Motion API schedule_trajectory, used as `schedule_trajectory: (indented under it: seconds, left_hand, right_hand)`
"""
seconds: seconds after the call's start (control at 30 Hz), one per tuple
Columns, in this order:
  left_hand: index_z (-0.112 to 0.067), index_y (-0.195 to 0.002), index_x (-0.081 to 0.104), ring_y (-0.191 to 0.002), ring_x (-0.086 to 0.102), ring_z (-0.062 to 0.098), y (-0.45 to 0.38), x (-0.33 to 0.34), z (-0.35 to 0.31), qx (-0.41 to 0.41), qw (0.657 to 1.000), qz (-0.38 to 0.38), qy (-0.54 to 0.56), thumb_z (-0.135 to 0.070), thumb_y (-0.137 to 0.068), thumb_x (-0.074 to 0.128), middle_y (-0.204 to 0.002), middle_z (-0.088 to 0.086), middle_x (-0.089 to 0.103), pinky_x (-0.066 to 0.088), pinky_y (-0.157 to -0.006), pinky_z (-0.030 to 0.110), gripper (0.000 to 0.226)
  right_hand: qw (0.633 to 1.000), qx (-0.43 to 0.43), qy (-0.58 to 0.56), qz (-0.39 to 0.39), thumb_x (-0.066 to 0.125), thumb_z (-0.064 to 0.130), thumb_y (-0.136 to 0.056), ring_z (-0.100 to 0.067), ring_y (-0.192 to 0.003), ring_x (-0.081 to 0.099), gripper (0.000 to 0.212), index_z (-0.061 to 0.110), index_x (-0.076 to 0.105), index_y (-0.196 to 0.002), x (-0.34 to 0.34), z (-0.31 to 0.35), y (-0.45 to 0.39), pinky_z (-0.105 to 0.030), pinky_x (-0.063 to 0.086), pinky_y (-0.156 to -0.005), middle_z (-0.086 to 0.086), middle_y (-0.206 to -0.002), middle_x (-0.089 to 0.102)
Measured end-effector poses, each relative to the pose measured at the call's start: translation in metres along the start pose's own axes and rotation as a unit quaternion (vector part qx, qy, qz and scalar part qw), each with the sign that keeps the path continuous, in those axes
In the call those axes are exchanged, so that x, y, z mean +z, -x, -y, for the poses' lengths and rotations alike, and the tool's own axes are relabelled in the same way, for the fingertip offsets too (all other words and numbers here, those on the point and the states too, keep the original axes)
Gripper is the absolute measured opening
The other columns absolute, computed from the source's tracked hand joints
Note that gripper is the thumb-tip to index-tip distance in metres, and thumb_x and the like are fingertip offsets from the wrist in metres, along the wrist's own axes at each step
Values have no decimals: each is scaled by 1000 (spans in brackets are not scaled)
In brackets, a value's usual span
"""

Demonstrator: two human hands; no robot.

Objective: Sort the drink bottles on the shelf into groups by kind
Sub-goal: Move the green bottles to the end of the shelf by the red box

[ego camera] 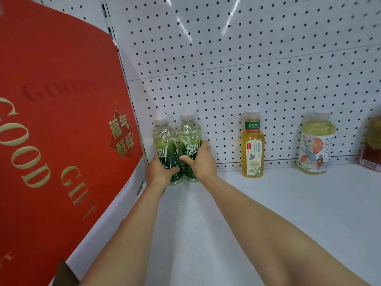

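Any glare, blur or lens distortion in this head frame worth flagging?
Head view: bright glare streaks on the pegboard back panel; wide-angle bending curves the red gift box and the shelf lines; a reddish package at the right edge is smeared; both green-label bottles stay fairly sharp.

Both forearms are bare, with no sleeves, and the left hand and right hand are ungloved.

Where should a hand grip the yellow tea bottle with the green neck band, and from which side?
Grip the yellow tea bottle round its straight labelled mid-body, coming from the front. It stands upright and alone with clear shelf either side; the pegboard blocks the back.
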State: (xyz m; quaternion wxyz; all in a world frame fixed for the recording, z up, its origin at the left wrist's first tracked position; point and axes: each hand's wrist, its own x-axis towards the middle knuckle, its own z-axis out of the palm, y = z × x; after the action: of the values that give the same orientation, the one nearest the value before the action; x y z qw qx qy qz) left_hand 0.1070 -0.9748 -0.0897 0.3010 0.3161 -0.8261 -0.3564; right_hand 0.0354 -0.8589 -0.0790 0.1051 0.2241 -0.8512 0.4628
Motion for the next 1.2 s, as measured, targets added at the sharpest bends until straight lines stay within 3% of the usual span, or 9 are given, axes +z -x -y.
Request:
schedule_trajectory:
  seconds: [0.23, 0.4, 0.57, 0.77, 1.2]
  left_hand:
    - [-9, -122, 56, -106, 64, 28, 1, 6, 5, 12, 1000, 3, -20, -24, -75, 86, -117, 8, 67, 50, -83, 35, 57]
    - [-6, -130, 46, -115, 57, 37, 27, 2, 7, 9, 995, -35, -88, -38, -83, 77, -130, 17, 56, 52, -90, 51, 66]
    - [-8, -142, 43, -129, 44, 34, 74, -9, -23, 124, 975, -103, -150, -38, -88, 71, -140, 15, 49, 43, -102, 48, 69]
    - [-14, -126, 64, -118, 55, 27, 146, 11, -79, 247, 951, -30, -185, -41, -96, 58, -126, 7, 63, 47, -88, 40, 41]
    - [-18, -125, 63, -116, 57, 25, 317, 106, -189, 315, 939, 76, -114, -44, -99, 53, -130, 3, 62, 48, -88, 39, 39]
  right_hand:
    - [1000, 9, 5, 12, 71, 47, -81, -27, -106, 56, 67, 7, 39, -123, -3, 4, 4, -38, 49, -80, -9, -118, 55]
    - [995, -34, 93, -1, 63, 45, -89, -26, -114, 51, 60, 6, 41, -130, -32, -9, 25, -36, 46, -90, -11, -124, 53]
    - [981, -93, 165, -42, 55, 46, -93, -27, -115, 51, 54, 8, 46, -130, -85, -29, 60, -37, 44, -89, -10, -125, 57]
    - [969, -113, 207, -78, 52, 42, -95, -29, -110, 54, 46, 9, 53, -127, -166, -70, 112, -39, 43, -88, -12, -120, 61]
    - [948, -72, 279, -134, 52, 37, -94, -28, -110, 54, 42, 12, 57, -127, -355, -169, 240, -39, 41, -92, -8, -120, 64]
